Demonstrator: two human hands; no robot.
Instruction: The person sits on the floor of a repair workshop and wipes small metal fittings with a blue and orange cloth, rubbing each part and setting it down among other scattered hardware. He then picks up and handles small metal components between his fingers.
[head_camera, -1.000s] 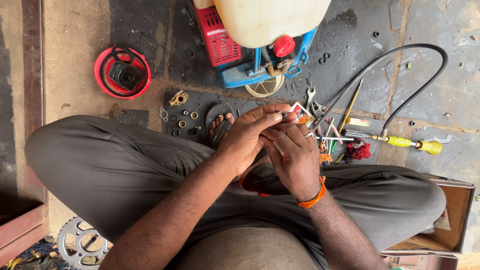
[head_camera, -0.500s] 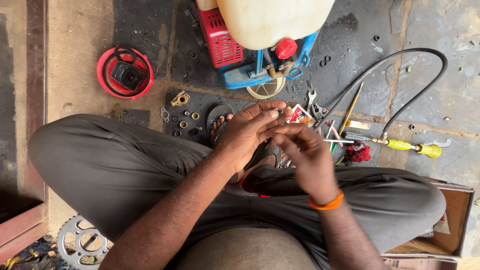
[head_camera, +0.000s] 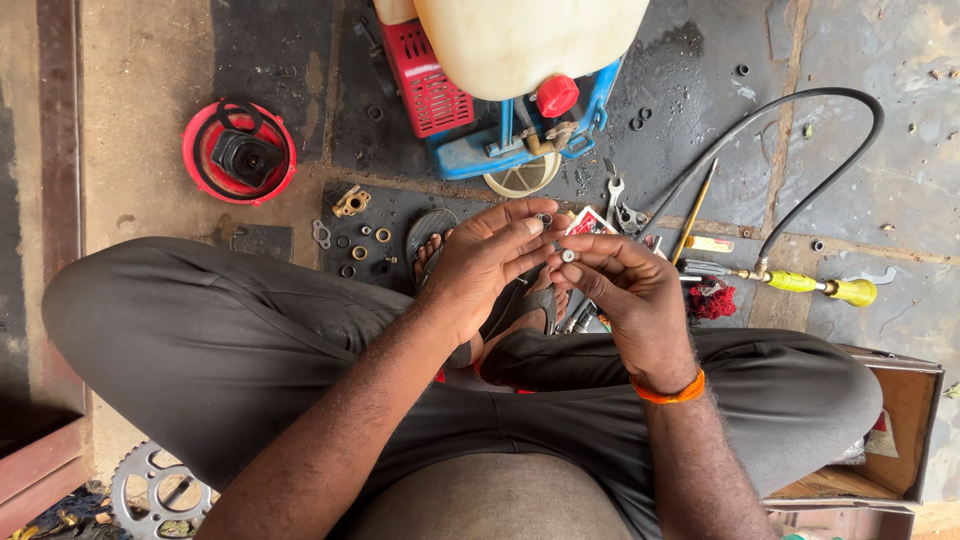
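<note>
Both hands (head_camera: 555, 262) apparently pinch one small ring (head_camera: 567, 256).

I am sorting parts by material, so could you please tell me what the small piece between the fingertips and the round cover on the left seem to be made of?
The small ring-shaped part, pinched by the right hand with the left hand beside it, looks like bare metal: silvery with a glint. The round red cover looks like moulded plastic with a smooth, even colour, though painted metal is possible.

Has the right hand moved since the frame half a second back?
Yes. The right hand has risen toward the white tank, fingertips meeting the left hand.
</note>
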